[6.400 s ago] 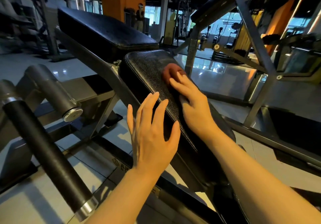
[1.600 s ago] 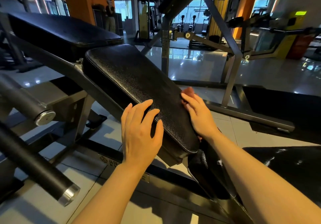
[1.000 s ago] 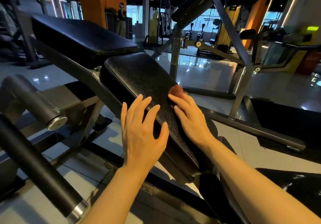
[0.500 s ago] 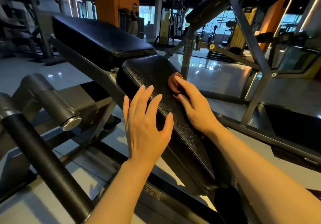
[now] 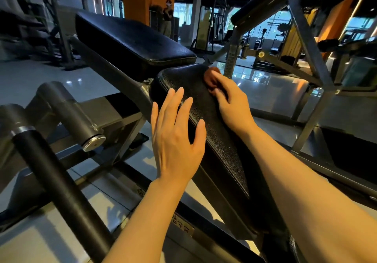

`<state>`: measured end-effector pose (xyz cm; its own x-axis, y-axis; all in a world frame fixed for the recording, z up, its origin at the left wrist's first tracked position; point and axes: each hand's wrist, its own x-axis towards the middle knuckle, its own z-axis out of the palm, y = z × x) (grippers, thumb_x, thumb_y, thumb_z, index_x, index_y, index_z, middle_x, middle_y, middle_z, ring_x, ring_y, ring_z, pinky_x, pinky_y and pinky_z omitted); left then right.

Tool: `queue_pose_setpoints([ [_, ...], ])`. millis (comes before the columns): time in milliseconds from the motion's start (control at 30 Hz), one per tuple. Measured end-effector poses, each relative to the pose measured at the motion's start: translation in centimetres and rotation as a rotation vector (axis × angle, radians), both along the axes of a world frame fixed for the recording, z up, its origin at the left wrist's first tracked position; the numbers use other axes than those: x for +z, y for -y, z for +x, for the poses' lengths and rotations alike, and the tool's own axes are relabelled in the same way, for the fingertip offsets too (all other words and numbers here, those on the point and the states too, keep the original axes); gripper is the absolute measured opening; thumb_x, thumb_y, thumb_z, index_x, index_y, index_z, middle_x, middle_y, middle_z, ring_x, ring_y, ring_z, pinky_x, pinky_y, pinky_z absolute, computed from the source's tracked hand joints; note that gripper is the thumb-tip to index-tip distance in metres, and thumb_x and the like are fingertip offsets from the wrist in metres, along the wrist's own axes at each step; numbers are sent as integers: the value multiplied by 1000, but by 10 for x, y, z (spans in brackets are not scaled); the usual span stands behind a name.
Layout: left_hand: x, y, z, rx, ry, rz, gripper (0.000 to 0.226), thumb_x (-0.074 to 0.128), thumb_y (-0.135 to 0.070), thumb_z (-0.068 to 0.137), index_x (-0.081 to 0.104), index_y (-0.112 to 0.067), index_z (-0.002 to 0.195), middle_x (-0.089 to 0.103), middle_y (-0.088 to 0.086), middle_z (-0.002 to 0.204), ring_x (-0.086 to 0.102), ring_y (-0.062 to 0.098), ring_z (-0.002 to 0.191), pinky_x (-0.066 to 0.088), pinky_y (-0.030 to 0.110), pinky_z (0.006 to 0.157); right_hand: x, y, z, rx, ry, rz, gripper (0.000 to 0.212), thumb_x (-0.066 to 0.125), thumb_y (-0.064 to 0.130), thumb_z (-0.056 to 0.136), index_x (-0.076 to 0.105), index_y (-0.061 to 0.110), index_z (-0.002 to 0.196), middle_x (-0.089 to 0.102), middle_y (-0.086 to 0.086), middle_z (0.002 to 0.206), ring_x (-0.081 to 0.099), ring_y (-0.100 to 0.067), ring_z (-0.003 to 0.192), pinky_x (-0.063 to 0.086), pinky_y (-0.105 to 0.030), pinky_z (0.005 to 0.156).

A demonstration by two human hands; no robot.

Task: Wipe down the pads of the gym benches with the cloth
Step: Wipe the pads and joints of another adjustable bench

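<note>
The right hand (image 5: 231, 101) is curling its fingers round a small reddish-brown cloth (image 5: 210, 75), pressing it near the top of the slanted black textured bench pad (image 5: 206, 120). The left hand (image 5: 175, 138) is resting flat, fingers spread, on the pad's left edge.

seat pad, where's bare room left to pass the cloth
Free: the strip of seat pad between the left hand and right hand, and the back pad beyond. Crowded: the far corner, under the cloth.
</note>
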<state>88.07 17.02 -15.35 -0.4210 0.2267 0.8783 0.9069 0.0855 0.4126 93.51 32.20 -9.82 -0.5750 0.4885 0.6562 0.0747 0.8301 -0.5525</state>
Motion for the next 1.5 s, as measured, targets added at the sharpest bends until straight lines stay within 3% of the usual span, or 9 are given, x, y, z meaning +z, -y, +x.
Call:
queue_pose_setpoints([
  [67,0,1,-3,-1,12,10,43,53,-24,92,54,-8,132,43,9,147,27,19,143,12,42,121,2,19,-5,72,-21,29,46,49,6,97,48,15,142,49,0,142,42,-7,130,33,-36,114],
  [200,2,-1,-5,-5,27,44,44,54,-20,92,52,-5,134,44,9,147,29,19,143,16,42,121,2,41,-9,337,-24,197,46,50,3,96,48,13,140,48,1,143,39,-10,137,32,-32,115],
  [400,1,2,-9,-22,15,35,43,57,-23,92,55,-6,131,45,8,145,30,18,142,15,39,121,11,4,-21,29,-20,18,45,50,7,96,51,18,140,52,0,140,45,-10,129,35,-38,112],
  [600,-1,-10,1,-8,54,80,37,49,-20,92,57,-8,126,42,10,147,23,18,145,16,42,120,14,30,-30,298,-55,178,42,48,6,96,53,14,137,54,2,134,48,-9,127,37,-26,109],
  [833,-4,-13,7,-10,66,87,30,49,-19,94,63,-11,120,41,11,147,20,20,146,11,40,121,23,-30,-45,44,9,28,40,47,11,98,53,19,137,53,2,139,43,-2,120,31,-14,101],
  [1000,-8,-8,16,-8,41,37,30,57,-20,91,64,-10,118,45,11,145,24,25,145,11,43,121,19,-30,-42,2,33,4,38,45,15,100,49,20,138,51,-2,141,47,-15,126,32,-20,100],
  [1233,-25,-4,44,-87,-37,-54,29,67,-19,85,68,-8,112,53,10,138,29,25,143,13,48,120,-16,-31,9,-104,75,-26,39,42,17,102,44,19,141,50,-4,141,47,-18,124,31,-19,91],
  [1500,-45,-5,87,-192,-135,-229,26,68,-20,82,71,-7,104,58,11,132,35,24,140,8,49,120,-59,-23,87,-182,160,-83,40,42,18,103,42,21,143,46,-2,146,44,-19,130,32,-22,97],
])
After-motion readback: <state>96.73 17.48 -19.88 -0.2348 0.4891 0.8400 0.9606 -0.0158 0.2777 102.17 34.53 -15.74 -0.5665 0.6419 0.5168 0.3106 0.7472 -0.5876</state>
